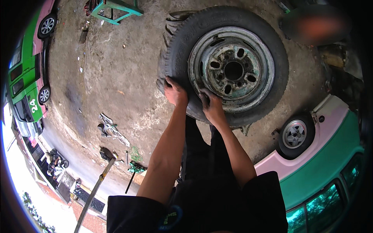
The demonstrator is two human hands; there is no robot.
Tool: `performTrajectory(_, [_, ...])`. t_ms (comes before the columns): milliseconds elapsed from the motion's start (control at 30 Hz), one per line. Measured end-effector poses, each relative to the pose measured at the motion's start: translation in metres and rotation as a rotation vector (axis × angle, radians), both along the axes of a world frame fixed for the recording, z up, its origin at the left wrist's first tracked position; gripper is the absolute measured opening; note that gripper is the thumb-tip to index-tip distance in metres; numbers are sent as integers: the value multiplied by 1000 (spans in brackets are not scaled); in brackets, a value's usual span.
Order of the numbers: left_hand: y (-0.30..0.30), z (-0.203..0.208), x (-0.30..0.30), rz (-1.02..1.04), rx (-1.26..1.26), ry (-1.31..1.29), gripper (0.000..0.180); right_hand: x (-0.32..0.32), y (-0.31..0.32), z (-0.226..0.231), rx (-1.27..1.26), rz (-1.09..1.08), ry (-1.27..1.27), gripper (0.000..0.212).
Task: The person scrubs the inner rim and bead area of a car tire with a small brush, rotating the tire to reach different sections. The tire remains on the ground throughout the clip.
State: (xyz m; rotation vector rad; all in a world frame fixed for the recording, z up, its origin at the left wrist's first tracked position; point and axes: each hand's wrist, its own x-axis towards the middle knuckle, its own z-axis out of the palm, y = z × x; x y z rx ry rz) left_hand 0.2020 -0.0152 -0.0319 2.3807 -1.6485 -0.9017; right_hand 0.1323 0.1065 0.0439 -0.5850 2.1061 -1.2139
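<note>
A big black tire (178, 50) on a worn steel wheel (248, 87) lies in front of me, its outer face up. The wheel's paint is flaked and rusty, with a dark round hole at its centre. My left hand (175, 92) grips the tire's near left shoulder, its blackened fingers bent over the tread edge. Close by, my right hand (213, 105) rests across the sidewall with fingers curled at the wheel's near left lip. Beneath the tire's left side, dark rubber (166, 39) sticks out; what it belongs to is mostly hidden.
A green stool (116, 7) stands at the far left. Metal tools (112, 128) and a long bar (91, 194) lie left of me on stained concrete. A pink-and-green vehicle (311, 155) is close on the right; a green one (27, 93) is parked left. A blurred round object (314, 25) is far right.
</note>
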Motion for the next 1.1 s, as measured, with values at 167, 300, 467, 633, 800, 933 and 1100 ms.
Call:
performTrajectory(167, [2,3,1,-2,-17,49,82,5,3,-6,-80,-15,114,19])
performTrajectory(300, [0,3,-1,22,-24,57,83,7,0,-4,26,-11,29,19])
performTrajectory(467, [1,2,0,57,-8,27,84,5,-8,-1,7,-45,-34,21])
performTrajectory(633, [-2,4,-3,74,21,21,84,8,-11,4,72,-53,16,20])
performTrajectory(800, [-1,8,-5,67,41,27,83,7,-18,9,-2,-105,-77,23])
performTrajectory(933, [-1,9,-4,41,19,45,86,7,-20,13,78,-78,-36,22])
performTrajectory(1100, [0,3,-2,46,10,85,87,16,-19,13,68,-125,-3,21])
